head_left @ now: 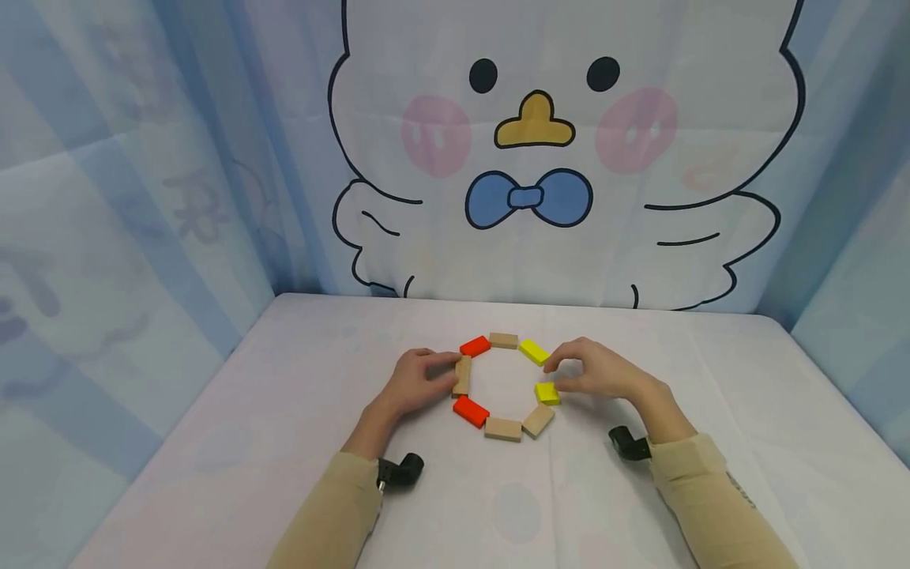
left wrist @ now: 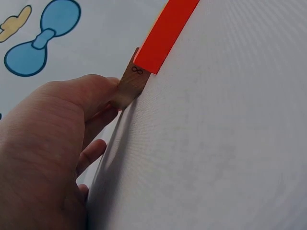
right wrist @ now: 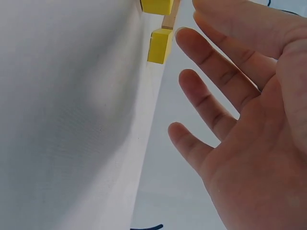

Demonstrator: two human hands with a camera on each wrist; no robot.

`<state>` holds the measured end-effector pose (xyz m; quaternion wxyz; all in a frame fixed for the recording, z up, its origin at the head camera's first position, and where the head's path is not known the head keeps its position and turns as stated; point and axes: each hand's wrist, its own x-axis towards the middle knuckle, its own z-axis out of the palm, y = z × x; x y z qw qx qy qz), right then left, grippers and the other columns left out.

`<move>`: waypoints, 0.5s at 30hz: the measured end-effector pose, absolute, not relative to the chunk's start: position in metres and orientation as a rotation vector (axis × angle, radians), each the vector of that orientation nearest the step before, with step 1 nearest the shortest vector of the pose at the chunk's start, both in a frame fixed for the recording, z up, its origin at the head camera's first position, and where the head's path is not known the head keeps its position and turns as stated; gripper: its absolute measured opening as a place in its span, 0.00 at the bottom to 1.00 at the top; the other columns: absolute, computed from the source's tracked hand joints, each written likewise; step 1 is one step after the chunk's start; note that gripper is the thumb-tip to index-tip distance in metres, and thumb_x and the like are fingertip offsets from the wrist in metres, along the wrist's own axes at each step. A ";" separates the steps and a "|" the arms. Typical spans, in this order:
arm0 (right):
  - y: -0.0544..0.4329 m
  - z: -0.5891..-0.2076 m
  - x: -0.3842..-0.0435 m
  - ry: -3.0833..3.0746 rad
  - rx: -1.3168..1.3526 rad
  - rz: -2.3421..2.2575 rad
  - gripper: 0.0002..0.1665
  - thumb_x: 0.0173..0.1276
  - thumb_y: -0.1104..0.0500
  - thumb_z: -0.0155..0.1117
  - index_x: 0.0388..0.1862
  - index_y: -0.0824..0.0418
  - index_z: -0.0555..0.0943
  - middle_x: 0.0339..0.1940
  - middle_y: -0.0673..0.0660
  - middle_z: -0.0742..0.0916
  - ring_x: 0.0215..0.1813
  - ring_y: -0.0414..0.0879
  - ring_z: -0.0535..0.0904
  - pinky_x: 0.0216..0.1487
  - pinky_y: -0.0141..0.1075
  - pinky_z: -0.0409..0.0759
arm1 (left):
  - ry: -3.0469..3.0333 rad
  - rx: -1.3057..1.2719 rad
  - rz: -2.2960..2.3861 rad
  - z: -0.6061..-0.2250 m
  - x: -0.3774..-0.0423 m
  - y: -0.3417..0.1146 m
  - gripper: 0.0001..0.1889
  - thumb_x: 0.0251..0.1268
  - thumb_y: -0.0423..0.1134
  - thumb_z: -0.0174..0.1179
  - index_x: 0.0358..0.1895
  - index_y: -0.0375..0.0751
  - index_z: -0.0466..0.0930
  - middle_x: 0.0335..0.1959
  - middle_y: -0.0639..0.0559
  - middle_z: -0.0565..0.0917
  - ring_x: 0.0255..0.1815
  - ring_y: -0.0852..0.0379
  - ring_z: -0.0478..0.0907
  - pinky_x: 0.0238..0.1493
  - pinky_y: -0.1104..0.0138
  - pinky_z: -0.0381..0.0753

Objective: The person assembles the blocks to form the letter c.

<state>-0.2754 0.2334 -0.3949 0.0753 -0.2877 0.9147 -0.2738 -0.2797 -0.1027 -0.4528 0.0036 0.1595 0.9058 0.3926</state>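
Small wooden blocks form a ring on the table. At its left side, the thumb and fingertips of my left hand (head_left: 418,379) touch the outer side of a plain wood block (head_left: 463,374), between a red block (head_left: 475,346) above and another red block (head_left: 471,411) below. My right hand (head_left: 600,370) is at the ring's right side, fingers spread and palm without a block. Its index fingertip is close to the upper yellow block (head_left: 534,352), its thumb close to the lower yellow block (head_left: 547,393); whether either touches, I cannot tell. A gap separates these two blocks.
Further plain blocks complete the outline: a top block (head_left: 503,341), a bottom block (head_left: 503,429) and a slanted lower-right block (head_left: 538,420). They lie on a pale cloth-covered table (head_left: 441,514). A curtain (head_left: 526,261) with a cartoon bird hangs behind the table's far edge.
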 end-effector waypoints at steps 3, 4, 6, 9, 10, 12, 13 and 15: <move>0.235 -0.395 -0.278 2.760 -0.844 -0.829 0.13 0.65 0.64 0.71 0.49 0.60 0.86 0.50 0.52 0.87 0.60 0.60 0.76 0.64 0.61 0.69 | 2.843 0.511 1.229 -0.453 -0.281 -0.103 0.20 0.68 0.44 0.64 0.62 0.52 0.84 0.60 0.47 0.79 0.64 0.43 0.67 0.64 0.46 0.69; 0.235 -0.395 -0.279 2.767 -0.836 -0.833 0.13 0.66 0.64 0.70 0.49 0.60 0.86 0.50 0.52 0.87 0.60 0.60 0.76 0.64 0.61 0.69 | 2.843 0.515 1.234 -0.453 -0.281 -0.103 0.20 0.68 0.44 0.65 0.62 0.52 0.84 0.60 0.47 0.79 0.64 0.43 0.67 0.64 0.46 0.68; 0.235 -0.395 -0.281 2.777 -0.819 -0.845 0.13 0.66 0.63 0.70 0.50 0.60 0.86 0.51 0.53 0.87 0.60 0.60 0.76 0.64 0.61 0.69 | 2.845 0.523 1.238 -0.453 -0.282 -0.103 0.20 0.68 0.44 0.65 0.62 0.52 0.84 0.59 0.48 0.79 0.64 0.43 0.68 0.64 0.47 0.69; 0.234 -0.396 -0.286 2.788 -0.802 -0.863 0.13 0.66 0.63 0.70 0.50 0.61 0.86 0.51 0.54 0.87 0.60 0.60 0.76 0.64 0.61 0.69 | 2.844 0.528 1.241 -0.453 -0.282 -0.103 0.20 0.68 0.44 0.65 0.62 0.52 0.84 0.59 0.48 0.80 0.63 0.44 0.68 0.64 0.47 0.69; 0.234 -0.397 -0.288 2.793 -0.798 -0.868 0.13 0.67 0.63 0.70 0.50 0.61 0.85 0.51 0.54 0.87 0.60 0.60 0.76 0.64 0.61 0.69 | 2.844 0.530 1.242 -0.453 -0.282 -0.103 0.19 0.68 0.44 0.65 0.61 0.52 0.84 0.58 0.48 0.80 0.63 0.44 0.69 0.63 0.48 0.69; 0.233 -0.398 -0.291 2.805 -0.790 -0.877 0.14 0.66 0.64 0.70 0.51 0.62 0.85 0.50 0.54 0.87 0.59 0.60 0.76 0.64 0.61 0.69 | 2.843 0.533 1.241 -0.453 -0.282 -0.102 0.19 0.68 0.44 0.65 0.61 0.52 0.84 0.58 0.49 0.80 0.62 0.45 0.69 0.63 0.48 0.70; 0.233 -0.398 -0.292 2.811 -0.797 -0.879 0.14 0.67 0.64 0.70 0.51 0.62 0.85 0.50 0.55 0.87 0.59 0.60 0.76 0.64 0.61 0.69 | 2.843 0.535 1.241 -0.453 -0.281 -0.102 0.19 0.67 0.44 0.65 0.61 0.52 0.84 0.58 0.49 0.80 0.62 0.45 0.69 0.63 0.48 0.70; 0.232 -0.399 -0.296 2.825 -0.808 -0.884 0.14 0.67 0.65 0.69 0.52 0.64 0.85 0.50 0.57 0.87 0.59 0.61 0.76 0.64 0.62 0.69 | 2.844 0.537 1.242 -0.453 -0.281 -0.102 0.19 0.67 0.43 0.65 0.61 0.51 0.84 0.57 0.48 0.80 0.62 0.45 0.69 0.63 0.48 0.70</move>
